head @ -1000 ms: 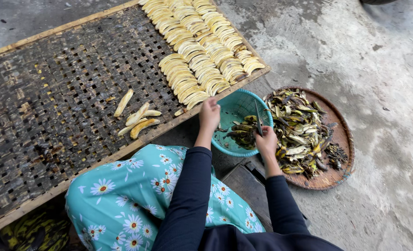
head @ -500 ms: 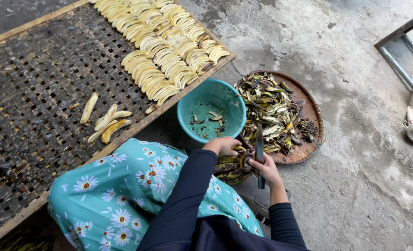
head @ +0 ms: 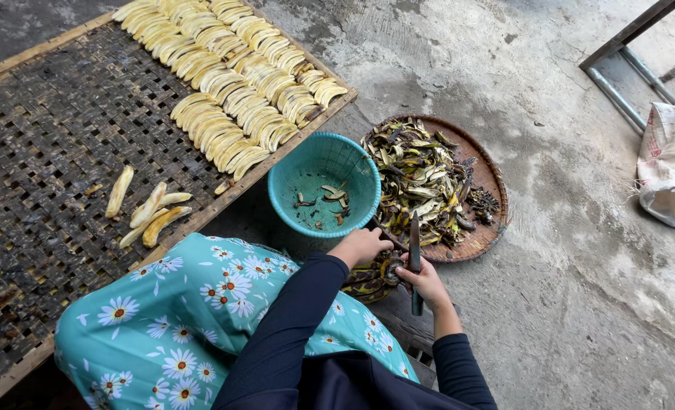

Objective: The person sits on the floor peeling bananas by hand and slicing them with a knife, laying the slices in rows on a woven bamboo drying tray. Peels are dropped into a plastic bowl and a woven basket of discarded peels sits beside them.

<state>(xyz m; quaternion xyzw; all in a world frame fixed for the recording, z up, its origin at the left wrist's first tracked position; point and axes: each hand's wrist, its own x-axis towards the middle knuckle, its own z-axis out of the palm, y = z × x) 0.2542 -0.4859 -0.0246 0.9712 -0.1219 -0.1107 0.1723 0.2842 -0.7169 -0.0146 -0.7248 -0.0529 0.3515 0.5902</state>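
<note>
My right hand (head: 427, 281) grips a knife (head: 414, 244) with its dark blade pointing up, away from me. My left hand (head: 362, 245) is closed on a dark banana stem at a bunch of blackened bananas (head: 369, 279) lying low between my hands. Just beyond my hands stands a teal plastic basket (head: 324, 184) with a few peel scraps inside. To its right, a round woven tray (head: 480, 228) is heaped with dark banana peels (head: 419, 178).
A large woven bamboo drying rack (head: 56, 137) spans the left, with rows of peeled bananas (head: 235, 83) at its far end and a few loose ones (head: 146, 209) nearer. My floral teal skirt (head: 178, 319) covers my knees. A white sack (head: 670, 163) and a metal frame (head: 626, 53) stand at right.
My left hand has drawn back from the teal basket's rim to the dark bananas near my knees. My right hand came along with the knife, and the view has shifted right.
</note>
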